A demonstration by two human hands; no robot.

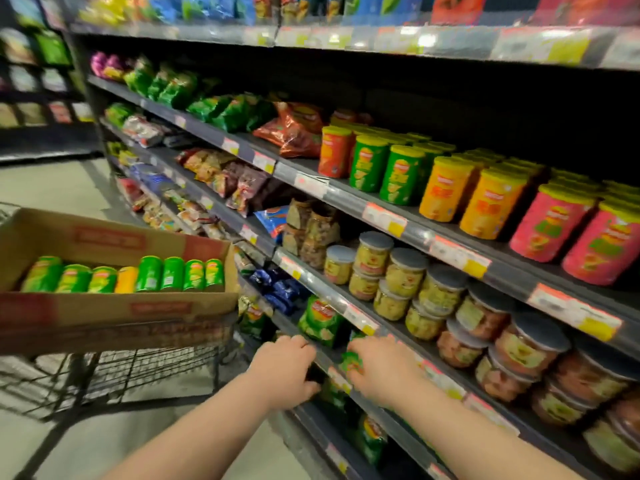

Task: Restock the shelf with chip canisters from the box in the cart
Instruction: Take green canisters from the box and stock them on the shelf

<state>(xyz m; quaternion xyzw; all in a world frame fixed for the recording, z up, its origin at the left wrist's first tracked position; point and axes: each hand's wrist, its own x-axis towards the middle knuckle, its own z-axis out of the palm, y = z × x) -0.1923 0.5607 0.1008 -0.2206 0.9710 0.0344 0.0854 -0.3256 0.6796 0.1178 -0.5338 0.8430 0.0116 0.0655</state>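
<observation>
The left hand (287, 365) is positioned at the front edge of a low shelf (388, 420); its fingers (304, 344) are curled over the top of that edge with the thumb beneath it, so they are clamped on the edge. The right hand (377, 368) is positioned just beside it, with its fingers (360, 348) bent against a green bag (349, 360) standing on the same level; motion blur prevents determining whether these fingers are clamped on the bag or only touching it. Neither set of fingers contacts a canister. The chip canisters (138, 278) to be stocked lie on their sides in a row inside the open cardboard box (114, 310), well apart from the fingers, up and to their left. The box rests on top of the wire cart (138, 368), which stands to the left of the left fingers. The canister shelf (419, 233) sits two levels above the fingers, up and to their right, carrying upright canisters in orange, green, yellow and pink
</observation>
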